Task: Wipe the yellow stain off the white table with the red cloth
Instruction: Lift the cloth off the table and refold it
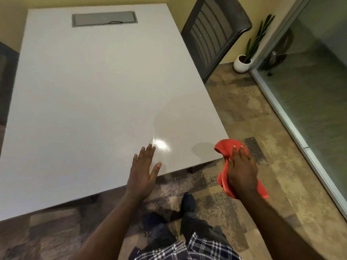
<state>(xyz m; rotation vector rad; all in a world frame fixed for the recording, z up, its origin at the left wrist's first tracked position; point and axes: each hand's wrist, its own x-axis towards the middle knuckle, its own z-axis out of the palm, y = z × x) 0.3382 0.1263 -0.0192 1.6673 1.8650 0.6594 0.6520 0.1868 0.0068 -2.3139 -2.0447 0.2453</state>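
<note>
The white table (90,87) fills the left and middle of the view, glossy, with a bright glare spot near its front right part. I see no yellow stain on its surface. My left hand (142,171) lies flat, fingers spread, on the table's near edge. My right hand (241,171) grips the red cloth (228,147) just off the table's front right corner, over the floor. Part of the cloth hangs below my palm.
A grey cable hatch (104,18) is set into the far end of the table. A dark mesh chair (214,34) stands at the right side. A white pot with a plant (242,62) sits by a glass wall (308,87). Patterned carpet lies underfoot.
</note>
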